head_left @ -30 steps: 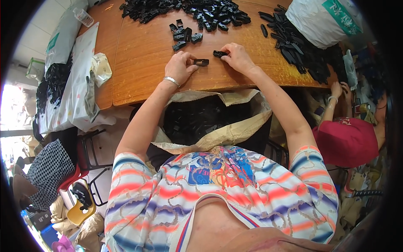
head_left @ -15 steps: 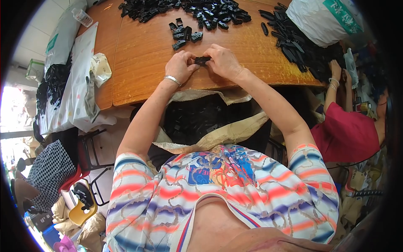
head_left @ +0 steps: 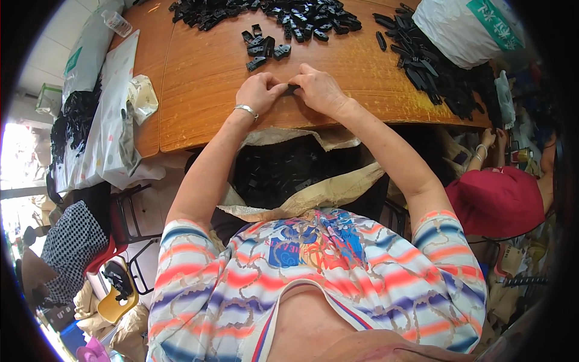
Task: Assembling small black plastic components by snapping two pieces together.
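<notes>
Close together over the front part of the wooden table, both my hands hold one small black plastic part (head_left: 291,90), mostly hidden by my fingers. My left hand (head_left: 259,95), with a silver bracelet at the wrist, pinches its left end between thumb and fingers. From the other side my right hand (head_left: 318,90) grips it with bent fingers. Just beyond my hands lies a small cluster of black plastic parts (head_left: 263,48). In my lap, below the table edge, an open sack (head_left: 319,192) holds many more black parts.
A large heap of black parts (head_left: 307,21) covers the table's far side. At right lie longer black pieces (head_left: 422,75) beside a white plastic bag (head_left: 461,36). A co-worker in a red top (head_left: 497,202) sits there. Clear plastic wrapping (head_left: 143,99) lies at the left edge.
My fingers have closed further over the black plastic part, so less of it shows. The co-worker's hands at right have moved down, away from the black pieces on the table.
</notes>
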Motion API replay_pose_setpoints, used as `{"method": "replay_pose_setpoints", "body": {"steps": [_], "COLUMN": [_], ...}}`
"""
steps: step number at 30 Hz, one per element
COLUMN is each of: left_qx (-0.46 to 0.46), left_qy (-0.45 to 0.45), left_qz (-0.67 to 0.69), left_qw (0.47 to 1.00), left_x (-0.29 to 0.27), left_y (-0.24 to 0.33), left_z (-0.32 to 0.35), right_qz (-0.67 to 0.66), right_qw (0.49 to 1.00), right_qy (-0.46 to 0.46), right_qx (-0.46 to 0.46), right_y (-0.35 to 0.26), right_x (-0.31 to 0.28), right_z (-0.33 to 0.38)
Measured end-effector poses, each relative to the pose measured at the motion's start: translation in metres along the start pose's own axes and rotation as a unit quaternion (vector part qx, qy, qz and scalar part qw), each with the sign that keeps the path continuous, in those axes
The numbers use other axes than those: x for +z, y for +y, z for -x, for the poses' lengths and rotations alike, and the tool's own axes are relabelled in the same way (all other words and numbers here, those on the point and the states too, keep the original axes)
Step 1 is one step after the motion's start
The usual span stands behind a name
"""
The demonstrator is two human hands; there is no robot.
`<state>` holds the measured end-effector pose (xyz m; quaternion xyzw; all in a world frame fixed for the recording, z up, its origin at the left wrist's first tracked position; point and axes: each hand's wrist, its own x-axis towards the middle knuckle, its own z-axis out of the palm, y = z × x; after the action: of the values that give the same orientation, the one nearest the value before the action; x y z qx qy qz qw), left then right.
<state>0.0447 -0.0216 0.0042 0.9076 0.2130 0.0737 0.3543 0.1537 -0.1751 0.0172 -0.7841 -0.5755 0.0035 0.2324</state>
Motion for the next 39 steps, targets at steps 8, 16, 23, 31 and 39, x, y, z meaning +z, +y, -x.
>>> {"method": "replay_pose_setpoints", "body": {"steps": [8, 16, 23, 31, 39], "left_qx": [-0.037, 0.081, 0.058, 0.109, 0.077], "left_qy": [-0.041, 0.259, 0.209, 0.087, 0.022], "left_qz": [0.018, -0.049, -0.122, -0.055, 0.069], "left_qw": [0.998, 0.961, 0.969, 0.989, 0.994], "left_x": [0.002, -0.024, -0.011, 0.01, -0.001], "left_y": [0.009, -0.021, -0.029, 0.001, 0.002], "left_z": [-0.001, -0.016, -0.041, -0.029, -0.011], "right_qz": [-0.048, -0.219, -0.24, 0.075, 0.077], "right_qw": [0.998, 0.969, 0.968, 0.975, 0.948], "right_qy": [0.015, -0.055, -0.058, 0.146, 0.077], "right_qx": [-0.036, -0.105, -0.048, 0.147, 0.299], "right_y": [0.017, -0.057, -0.022, 0.106, 0.115], "right_x": [-0.002, -0.047, -0.029, -0.015, -0.004], "right_z": [0.007, 0.08, 0.06, -0.057, -0.098]}}
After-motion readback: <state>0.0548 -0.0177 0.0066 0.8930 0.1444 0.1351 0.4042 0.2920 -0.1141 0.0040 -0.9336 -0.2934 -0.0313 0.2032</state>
